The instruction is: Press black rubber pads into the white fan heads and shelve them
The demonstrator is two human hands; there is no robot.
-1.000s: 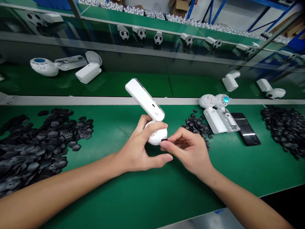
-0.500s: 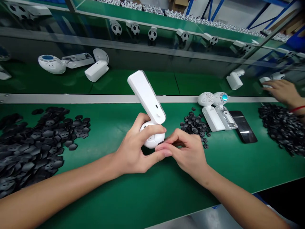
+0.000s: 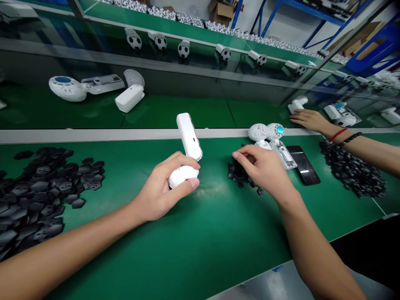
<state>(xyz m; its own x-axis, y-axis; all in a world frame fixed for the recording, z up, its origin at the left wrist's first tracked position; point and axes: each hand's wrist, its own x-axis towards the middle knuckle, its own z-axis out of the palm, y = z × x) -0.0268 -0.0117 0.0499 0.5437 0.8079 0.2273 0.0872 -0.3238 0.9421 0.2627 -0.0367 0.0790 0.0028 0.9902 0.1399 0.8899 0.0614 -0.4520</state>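
Note:
My left hand point(image 3: 164, 187) is closed around the rounded head of a white plastic device point(image 3: 189, 137), whose long flat body sticks up and away from me, tilted to the left. On the right, my right hand point(image 3: 262, 166) is over a small pile of black pieces point(image 3: 237, 174). Its thumb and fingers curl together there, and whatever they hold is hidden. Just beyond that hand lie two similar devices, one with a white vented head point(image 3: 258, 131) and one with a blue centre point(image 3: 280, 130) and a clear body.
A large heap of black pentagonal pieces point(image 3: 37, 187) covers the left of the green bench. To the right lie a black phone point(image 3: 303, 164) and another black heap point(image 3: 353, 168). A co-worker's hand point(image 3: 311, 120) touches a white device point(image 3: 296, 104) on the belt behind the metal rail point(image 3: 140, 133).
My right hand has left the white device and moved right to the small black pile. My left hand, still gripping the device, has shifted slightly left. The co-worker's hand has moved left in view.

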